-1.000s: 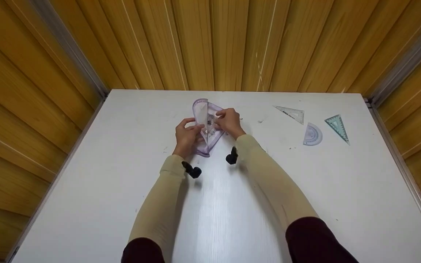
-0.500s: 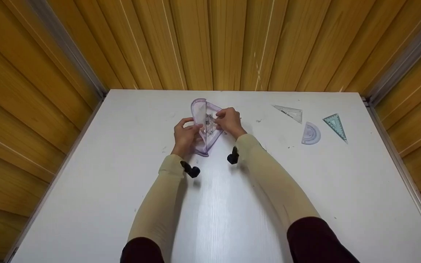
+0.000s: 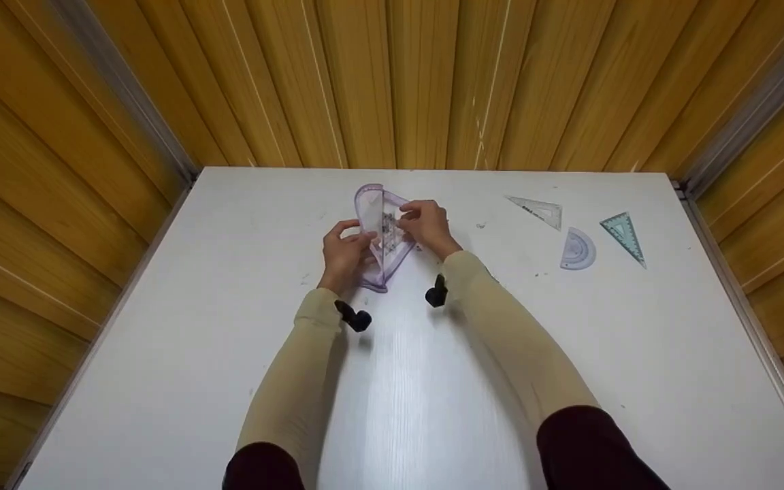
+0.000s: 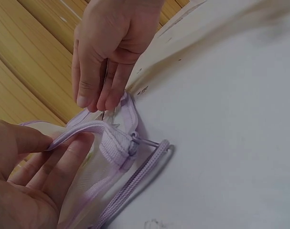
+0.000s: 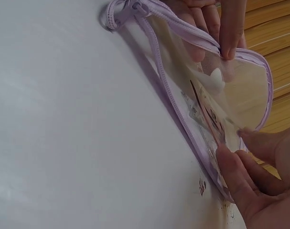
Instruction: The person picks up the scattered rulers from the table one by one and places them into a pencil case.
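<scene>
A see-through mesh zipper pouch (image 3: 369, 204) with lilac edging stands unzipped on the white table, its mouth spread. My left hand (image 3: 346, 253) pinches one zipper edge between thumb and fingers, holding that side away from the other. Over the mouth, my right hand (image 3: 427, 228) pinches a thin, clear flat piece (image 5: 205, 112), seen nearly edge-on and reaching into the pouch; its kind I cannot tell. Dark printed marks show through around it. The lilac zipper pull cord (image 4: 135, 183) hangs at the near end of the pouch.
To the right on the white table (image 3: 637, 354) lie a clear set square (image 3: 547, 212), a clear protractor (image 3: 578, 250) and a teal set square (image 3: 626, 236). Wood-look panels (image 3: 419, 82) rise behind the table's far edge and at both sides.
Both hands keep their grips at the pouch with barely any movement. The whole view shifts very slightly to the left.
</scene>
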`<action>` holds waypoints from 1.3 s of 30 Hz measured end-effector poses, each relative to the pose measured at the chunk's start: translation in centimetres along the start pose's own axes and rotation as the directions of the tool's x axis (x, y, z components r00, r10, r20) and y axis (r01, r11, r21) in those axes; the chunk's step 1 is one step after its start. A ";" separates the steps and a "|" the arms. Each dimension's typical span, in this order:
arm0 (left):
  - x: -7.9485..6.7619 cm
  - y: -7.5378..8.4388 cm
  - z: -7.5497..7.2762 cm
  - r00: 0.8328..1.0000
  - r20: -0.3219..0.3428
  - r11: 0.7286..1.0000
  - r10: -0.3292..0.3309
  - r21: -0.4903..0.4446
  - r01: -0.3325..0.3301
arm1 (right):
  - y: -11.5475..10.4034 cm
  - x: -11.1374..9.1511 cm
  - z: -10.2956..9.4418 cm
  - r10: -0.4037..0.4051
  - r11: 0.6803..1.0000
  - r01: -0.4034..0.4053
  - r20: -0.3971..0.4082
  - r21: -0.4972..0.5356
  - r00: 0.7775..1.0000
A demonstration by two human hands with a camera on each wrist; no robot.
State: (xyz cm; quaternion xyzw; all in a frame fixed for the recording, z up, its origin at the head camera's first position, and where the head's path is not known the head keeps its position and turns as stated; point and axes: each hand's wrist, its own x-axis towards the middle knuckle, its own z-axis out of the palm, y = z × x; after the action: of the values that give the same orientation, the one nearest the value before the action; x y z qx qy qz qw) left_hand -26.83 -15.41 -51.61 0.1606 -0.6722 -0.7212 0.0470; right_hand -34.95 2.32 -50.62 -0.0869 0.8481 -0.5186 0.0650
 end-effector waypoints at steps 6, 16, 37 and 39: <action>0.0 0.1 0.0 1.000 -0.006 1.000 -0.004 0.010 0.004 | 0.3 -0.2 -0.9 -0.148 0.989 0.148 0.009 0.020 0.989; 0.0 -0.1 -0.1 1.000 -0.014 0.999 -0.026 0.041 0.027 | 0.6 -0.4 -2.3 -0.196 0.980 0.197 -0.008 0.017 0.980; 0.1 -0.1 0.0 1.000 -0.010 1.000 0.001 -0.014 -0.001 | 1.9 -0.6 -4.9 -0.244 0.970 0.242 -0.104 -0.025 0.964; 0.1 -0.1 0.0 1.000 -0.011 1.000 -0.001 -0.001 0.001 | 2.0 -0.7 -5.2 -0.234 0.972 0.232 -0.100 -0.028 0.967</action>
State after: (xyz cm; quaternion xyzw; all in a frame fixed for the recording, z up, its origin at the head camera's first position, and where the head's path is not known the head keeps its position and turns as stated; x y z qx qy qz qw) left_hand -26.90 -15.47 -51.68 0.1649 -0.6715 -0.7207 0.0505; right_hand -35.52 7.92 -50.03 -0.1597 0.8384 -0.5196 -0.0407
